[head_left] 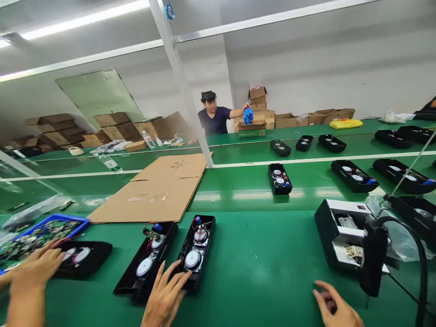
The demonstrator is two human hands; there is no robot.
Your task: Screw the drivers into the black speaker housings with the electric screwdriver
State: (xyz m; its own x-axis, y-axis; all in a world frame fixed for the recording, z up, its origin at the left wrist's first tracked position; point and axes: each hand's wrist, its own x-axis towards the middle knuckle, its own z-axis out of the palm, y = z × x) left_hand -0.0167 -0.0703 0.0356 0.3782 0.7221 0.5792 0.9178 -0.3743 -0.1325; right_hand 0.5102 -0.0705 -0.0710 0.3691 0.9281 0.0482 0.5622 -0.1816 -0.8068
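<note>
My left hand (165, 295) lies with spread fingers over the near left edge of a black speaker housing (195, 284). Two round white-faced speakers, red wires and a blue plug show inside it. Close on its left is a second such housing (127, 285), slightly tilted and overlapping a dark part under it. My right hand (337, 306) hovers at the lower right over the green bench, its fingers loosely curled and a gap between thumb and index finger. I see nothing held there. Nearest to it stands a black and white desktop machine (329, 234), perhaps a tape dispenser.
At left, a co-worker's hand (41, 268) touches another housing (91, 261) beside a blue tray (80, 220) of circuit boards. A cardboard sheet (153, 190) lies ahead. A black electric screwdriver (374, 259) hangs at right. Across, a person (218, 118) holds blue parts above a box.
</note>
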